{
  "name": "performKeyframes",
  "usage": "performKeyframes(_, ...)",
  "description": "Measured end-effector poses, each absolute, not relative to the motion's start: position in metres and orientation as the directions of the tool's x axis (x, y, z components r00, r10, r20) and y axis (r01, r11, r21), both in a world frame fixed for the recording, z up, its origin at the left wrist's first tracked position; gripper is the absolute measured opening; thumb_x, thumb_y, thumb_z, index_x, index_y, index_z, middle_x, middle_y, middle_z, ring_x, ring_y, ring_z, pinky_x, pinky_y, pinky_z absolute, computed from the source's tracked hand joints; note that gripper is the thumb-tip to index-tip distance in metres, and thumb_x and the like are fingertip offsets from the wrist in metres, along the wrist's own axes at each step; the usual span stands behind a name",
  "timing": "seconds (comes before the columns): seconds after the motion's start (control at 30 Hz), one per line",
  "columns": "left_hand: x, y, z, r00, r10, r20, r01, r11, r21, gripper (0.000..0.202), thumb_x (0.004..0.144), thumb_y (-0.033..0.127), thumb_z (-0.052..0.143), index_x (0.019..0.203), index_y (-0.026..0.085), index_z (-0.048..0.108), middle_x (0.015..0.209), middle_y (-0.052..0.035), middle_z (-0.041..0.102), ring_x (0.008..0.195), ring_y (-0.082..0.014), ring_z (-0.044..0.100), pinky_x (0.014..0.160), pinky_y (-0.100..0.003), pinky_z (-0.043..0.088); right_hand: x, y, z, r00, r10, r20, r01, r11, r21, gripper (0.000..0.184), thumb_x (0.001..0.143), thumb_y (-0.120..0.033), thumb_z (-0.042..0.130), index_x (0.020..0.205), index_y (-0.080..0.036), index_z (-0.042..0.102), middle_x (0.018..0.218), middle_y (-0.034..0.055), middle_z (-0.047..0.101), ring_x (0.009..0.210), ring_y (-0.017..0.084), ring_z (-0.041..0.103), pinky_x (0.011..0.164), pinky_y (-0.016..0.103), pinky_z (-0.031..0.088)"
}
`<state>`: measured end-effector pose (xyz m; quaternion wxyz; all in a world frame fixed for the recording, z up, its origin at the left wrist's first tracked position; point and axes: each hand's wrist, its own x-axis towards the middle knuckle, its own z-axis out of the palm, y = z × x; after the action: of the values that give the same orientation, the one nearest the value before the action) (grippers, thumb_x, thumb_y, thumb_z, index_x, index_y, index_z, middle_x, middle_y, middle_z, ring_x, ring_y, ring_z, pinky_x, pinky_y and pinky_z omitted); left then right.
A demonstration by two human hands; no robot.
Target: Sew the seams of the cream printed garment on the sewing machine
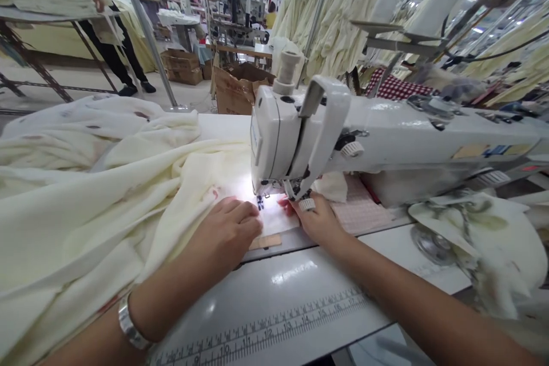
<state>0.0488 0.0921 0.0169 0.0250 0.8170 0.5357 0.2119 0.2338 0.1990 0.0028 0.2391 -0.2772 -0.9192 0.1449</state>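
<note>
A white sewing machine (386,131) stands across the table, its lamp lighting the needle area (260,201). Cream fabric (94,194) lies heaped over the left half of the table and runs under the presser foot. My left hand (227,229) rests flat on the fabric just left of the needle, fingers stretched toward it. My right hand (315,218) lies right of the needle, fingers pressing the fabric edge under the machine head. A silver bracelet (128,326) sits on my left wrist.
A printed ruler (266,334) runs along the table's front edge. More cream cloth (480,240) lies at the right. Cardboard boxes (235,88), hanging cream garments (343,6), a thread cone (286,71) and a standing person (115,40) are behind.
</note>
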Motion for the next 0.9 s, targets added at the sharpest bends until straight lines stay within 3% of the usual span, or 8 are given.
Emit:
performKeyframes(0.17,0.049,0.091,0.017,0.316,0.885,0.342,0.882,-0.407,0.237,0.024,0.091,0.017,0.042,0.086,0.022,0.065,0.096,-0.0025,0.064,0.086,-0.0174,0.054,0.089,-0.041,0.037,0.245,0.186,0.012,-0.786,0.504,0.358,0.439,0.863,-0.250,0.026,0.092,-0.037,0.048,0.091,-0.022,0.069,0.084,0.0061,0.067,0.088,0.025,0.056,0.077,0.040,0.046)
performKeyframes(0.33,0.046,0.101,0.010,0.257,0.885,0.388,0.903,-0.363,0.231,0.027,0.093,0.026,0.041,0.081,0.022,0.064,0.091,-0.0022,0.063,0.083,-0.0163,0.054,0.090,-0.041,0.038,0.242,0.191,0.004,-0.763,0.515,0.391,0.505,0.852,-0.139,0.030,0.093,-0.038,0.046,0.093,-0.020,0.069,0.087,0.0103,0.064,0.096,0.031,0.050,0.081,0.047,0.042)
performKeyframes(0.53,0.037,0.127,0.012,0.185,0.918,0.352,0.928,-0.281,0.245,0.029,0.091,0.031,0.046,0.068,0.020,0.061,0.079,-0.0032,0.059,0.078,-0.0183,0.053,0.073,-0.034,0.044,0.233,0.202,-0.004,-0.739,0.537,0.407,0.558,0.826,-0.078,0.015,0.086,-0.029,0.057,0.079,-0.020,0.068,0.088,0.0087,0.062,0.093,0.028,0.051,0.077,0.041,0.043)
performKeyframes(0.63,0.023,0.129,0.025,0.240,0.932,0.271,0.952,-0.281,0.124,0.028,0.091,0.029,0.042,0.078,0.020,0.066,0.093,-0.0067,0.061,0.090,-0.0235,0.054,0.080,-0.041,0.044,0.233,0.204,-0.003,-0.735,0.532,0.420,0.565,0.823,-0.055,0.019,0.086,-0.027,0.058,0.069,-0.019,0.064,0.085,0.0087,0.060,0.090,0.027,0.051,0.074,0.040,0.043)
performKeyframes(0.7,0.012,0.118,0.032,0.203,0.955,0.217,0.979,-0.202,-0.028,0.028,0.091,0.028,0.040,0.099,0.021,0.066,0.107,-0.0118,0.059,0.096,-0.0285,0.055,0.079,-0.046,0.045,0.236,0.205,-0.001,-0.738,0.519,0.431,0.557,0.830,-0.045,0.021,0.086,-0.026,0.057,0.067,-0.019,0.062,0.085,0.0089,0.060,0.090,0.026,0.052,0.074,0.039,0.043)
performKeyframes(0.8,0.008,0.085,0.037,0.030,0.999,0.012,0.983,-0.027,-0.183,0.040,0.088,0.036,0.044,0.124,0.022,0.055,0.095,-0.0154,0.063,0.062,-0.0253,0.061,0.052,-0.038,0.046,0.242,0.203,0.006,-0.754,0.478,0.451,0.516,0.855,-0.043,0.021,0.087,-0.022,0.053,0.069,-0.019,0.063,0.090,0.0091,0.063,0.091,0.026,0.053,0.075,0.039,0.043)
performKeyframes(0.83,0.011,0.074,0.039,-0.002,0.998,-0.056,0.980,-0.009,-0.199,0.043,0.087,0.039,0.047,0.125,0.022,0.055,0.081,-0.0128,0.064,0.049,-0.0228,0.057,0.044,-0.035,0.043,0.243,0.201,0.009,-0.765,0.456,0.455,0.493,0.869,-0.042,0.021,0.088,-0.022,0.051,0.072,-0.019,0.064,0.091,0.0085,0.064,0.090,0.025,0.053,0.074,0.038,0.043)
performKeyframes(0.9,0.023,0.060,0.042,0.036,0.995,-0.094,0.983,-0.052,-0.174,0.036,0.084,0.037,0.050,0.112,0.019,0.063,0.065,-0.0076,0.061,0.044,-0.0226,0.054,0.039,-0.033,0.040,0.242,0.192,0.014,-0.803,0.373,0.464,0.397,0.917,-0.050,0.020,0.090,-0.025,0.048,0.085,-0.020,0.066,0.094,0.0066,0.066,0.087,0.022,0.055,0.072,0.036,0.043)
